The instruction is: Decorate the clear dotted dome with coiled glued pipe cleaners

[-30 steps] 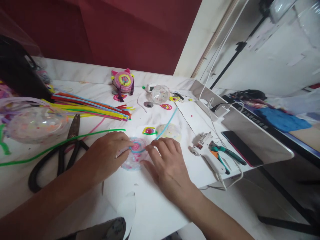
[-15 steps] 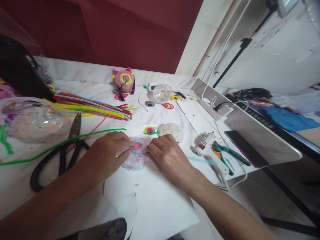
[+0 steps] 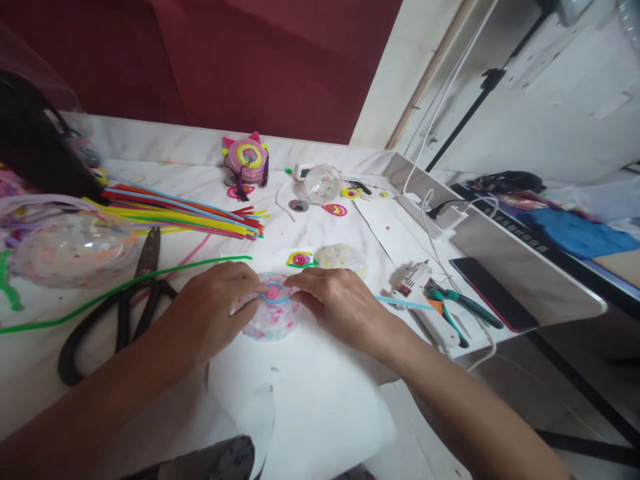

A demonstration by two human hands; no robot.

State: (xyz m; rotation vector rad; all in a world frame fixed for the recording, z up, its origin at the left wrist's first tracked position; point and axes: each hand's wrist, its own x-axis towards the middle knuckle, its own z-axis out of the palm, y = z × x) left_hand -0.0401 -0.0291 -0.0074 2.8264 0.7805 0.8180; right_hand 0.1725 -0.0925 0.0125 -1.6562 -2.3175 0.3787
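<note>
White paper (image 3: 320,407) lies under the clear, pink-spotted ball (image 3: 273,325) in the near middle, where the left hand (image 3: 210,303) and right hand (image 3: 340,303) pinch the blue fuzzy stick (image 3: 403,303), and small, soft pushes should keep its curl round.

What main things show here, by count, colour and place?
Speckled translucent round piece: 1, pink and blue, front centre
Thin fuzzy stem: 1, light blue, centre-right
Long fuzzy stem: 1, green, left
Fuzzy stem bundle: uncounted, multicoloured, back left
Metal scissors: 1, black-handled, left
Clear plastic rounds: 3, speckled, left, back, centre
Round tasselled ornament: 1, pink-yellow, back
Eye-shaped pieces: several, pink-yellow, centre, back
Plastic glue gun: 1, white, right
Pliers: 1, green-handled, beside glue gun
Rectangular phone: 1, black, right
Paper sheets: uncounted, white, beneath work
Flat panel: 1, maroon, behind
Left hand: 1, bare, centre
Right hand: 1, bare, centre
</note>
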